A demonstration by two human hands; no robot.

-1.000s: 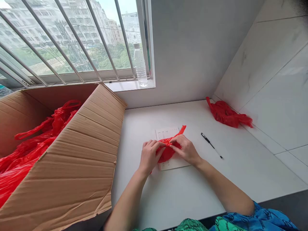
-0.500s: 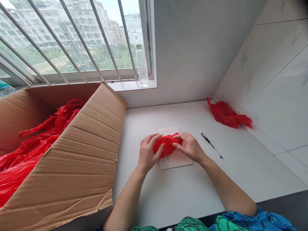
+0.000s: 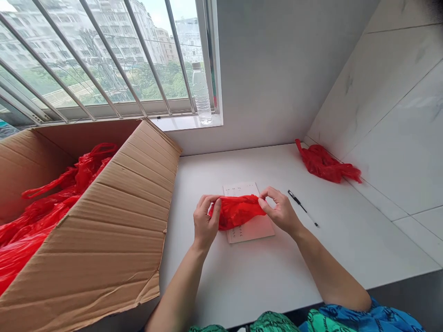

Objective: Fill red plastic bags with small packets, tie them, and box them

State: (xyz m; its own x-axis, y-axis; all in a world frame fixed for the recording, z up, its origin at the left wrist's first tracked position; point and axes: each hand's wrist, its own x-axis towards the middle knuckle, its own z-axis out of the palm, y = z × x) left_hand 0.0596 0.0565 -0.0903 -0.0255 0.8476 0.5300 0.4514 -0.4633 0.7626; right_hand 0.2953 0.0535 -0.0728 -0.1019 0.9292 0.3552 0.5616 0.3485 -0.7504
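Note:
A red plastic bag (image 3: 238,212) is stretched sideways between my two hands, above a white notebook (image 3: 254,233) with dark writing on it. My left hand (image 3: 206,219) pinches the bag's left end between thumb and fingers. At the other end, my right hand (image 3: 278,210) grips its upper right corner with thumb and forefinger. The bag covers the middle of the notebook. To the right of my right hand, a black and clear pen (image 3: 303,208) lies on the white table (image 3: 242,276).
A large open cardboard box (image 3: 114,221) full of red plastic bags (image 3: 44,216) takes up the left side. Another crumpled red bag (image 3: 327,163) lies by the tiled wall at the back right. A clear water bottle (image 3: 202,94) stands on the sill of the barred window.
My hands have moved apart, pulling the crumpled bag wider and straightening its upper edge. My fingers have closed on its two ends. The view has shifted slightly.

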